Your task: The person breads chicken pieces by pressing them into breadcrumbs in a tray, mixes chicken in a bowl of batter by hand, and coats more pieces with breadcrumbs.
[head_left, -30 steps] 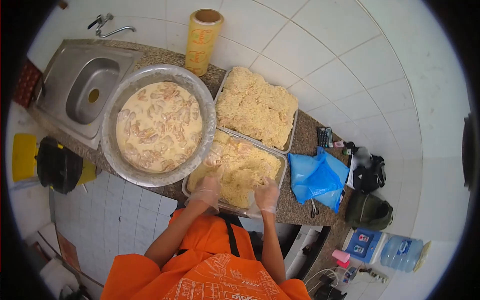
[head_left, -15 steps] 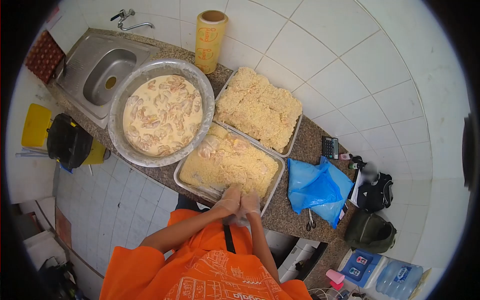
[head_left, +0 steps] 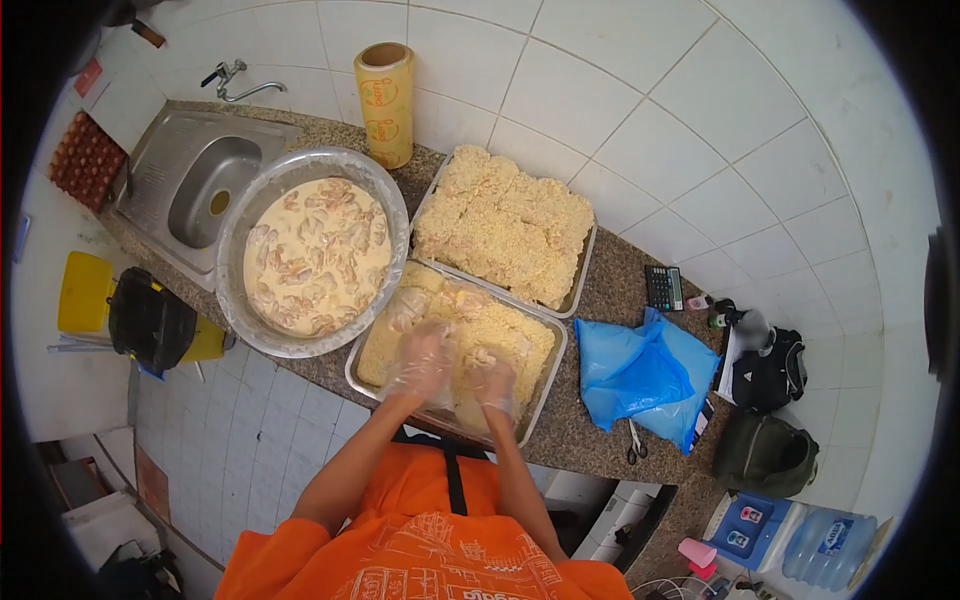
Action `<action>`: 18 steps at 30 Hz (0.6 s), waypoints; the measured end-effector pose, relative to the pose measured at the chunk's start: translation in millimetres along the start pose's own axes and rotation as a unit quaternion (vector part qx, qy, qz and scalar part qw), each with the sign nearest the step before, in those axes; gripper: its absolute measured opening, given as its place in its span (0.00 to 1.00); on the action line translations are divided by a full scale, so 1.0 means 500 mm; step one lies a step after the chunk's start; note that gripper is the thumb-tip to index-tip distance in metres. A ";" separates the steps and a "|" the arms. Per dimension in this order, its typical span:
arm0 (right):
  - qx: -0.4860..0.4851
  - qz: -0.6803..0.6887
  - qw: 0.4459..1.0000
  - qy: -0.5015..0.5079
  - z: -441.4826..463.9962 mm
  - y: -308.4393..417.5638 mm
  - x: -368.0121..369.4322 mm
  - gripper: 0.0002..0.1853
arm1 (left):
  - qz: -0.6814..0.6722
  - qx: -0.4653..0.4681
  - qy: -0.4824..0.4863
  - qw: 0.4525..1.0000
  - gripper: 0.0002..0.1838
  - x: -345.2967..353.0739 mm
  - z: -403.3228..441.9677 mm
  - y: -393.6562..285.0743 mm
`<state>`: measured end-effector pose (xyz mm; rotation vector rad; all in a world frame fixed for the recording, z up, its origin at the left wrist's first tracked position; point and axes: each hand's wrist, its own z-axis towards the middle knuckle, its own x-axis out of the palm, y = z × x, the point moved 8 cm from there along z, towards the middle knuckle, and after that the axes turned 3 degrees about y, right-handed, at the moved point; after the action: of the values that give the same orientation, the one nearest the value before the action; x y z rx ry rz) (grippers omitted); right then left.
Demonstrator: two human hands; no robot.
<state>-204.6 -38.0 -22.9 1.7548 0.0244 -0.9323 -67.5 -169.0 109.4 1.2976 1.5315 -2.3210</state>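
Observation:
Both of my hands wear clear plastic gloves and are in the near metal tray (head_left: 543,412) of pale yellow crumbs. My left hand (head_left: 425,360) lies over the crumbs left of the middle, fingers stretched forward and somewhat blurred. Just beyond it a raw chicken piece (head_left: 407,308) rests on the crumbs. My right hand (head_left: 492,382) is at the tray's middle right, its fingertips sunk among crumbs, so what they hold is hidden. On the left stands a large metal basin (head_left: 232,300) of raw chicken pieces in creamy batter. Behind, a second tray (head_left: 582,275) is heaped with crumb-coated pieces.
A yellow cling-film roll (head_left: 385,110) stands by the wall, near the sink (head_left: 205,190). To the right are a blue plastic bag (head_left: 645,375), scissors (head_left: 636,443), a calculator (head_left: 663,288) and a dark green bag (head_left: 765,455). A black-and-yellow bin (head_left: 150,315) stands left of the counter.
My hands have come apart from the tray's near edge and moved forward over the crumbs, the left one farther left. The view has shifted slightly.

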 end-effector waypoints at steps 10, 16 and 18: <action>0.156 0.064 0.983 -0.078 -0.115 0.040 -0.139 0.16 | 0.239 0.161 -0.054 0.956 0.13 0.194 0.042 -0.040; 0.098 -0.127 0.977 -0.139 -0.127 0.081 -0.159 0.15 | 0.177 0.152 -0.032 0.972 0.05 0.226 0.020 0.010; 0.117 -0.228 0.961 -0.102 -0.117 0.097 -0.132 0.15 | 0.200 0.175 0.006 0.964 0.07 0.214 0.008 -0.018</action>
<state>-195.2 17.6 60.8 1.8983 0.1994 -1.4999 -142.7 -128.5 44.5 1.5219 0.7763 -2.3701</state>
